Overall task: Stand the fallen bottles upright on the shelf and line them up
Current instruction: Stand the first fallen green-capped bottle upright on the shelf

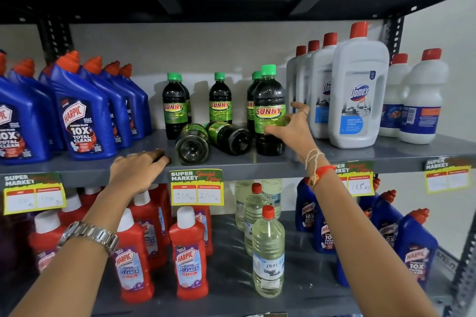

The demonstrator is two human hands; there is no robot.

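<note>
Dark Sunny bottles with green caps stand on the grey middle shelf (pixel 322 159). Two of them lie on their sides with their bases toward me: the left fallen bottle (pixel 192 143) and the right fallen bottle (pixel 229 137). My right hand (pixel 291 126) grips an upright Sunny bottle (pixel 269 110) near the shelf's front, fingers around its label. Other Sunny bottles stand behind: one at the left (pixel 174 107), one in the middle (pixel 220 100), one partly hidden behind the held bottle (pixel 251 100). My left hand (pixel 139 170) rests palm down on the shelf's front edge, left of the fallen bottles, holding nothing.
Blue Harpic bottles (pixel 82 113) crowd the shelf's left side. White Domex bottles (pixel 358 90) with red caps stand close to the right of the held bottle. Below are red Harpic cleaners (pixel 189 252), clear bottles (pixel 268 252) and more blue Harpic bottles (pixel 414 249). Price tags (pixel 197 188) hang on the shelf edge.
</note>
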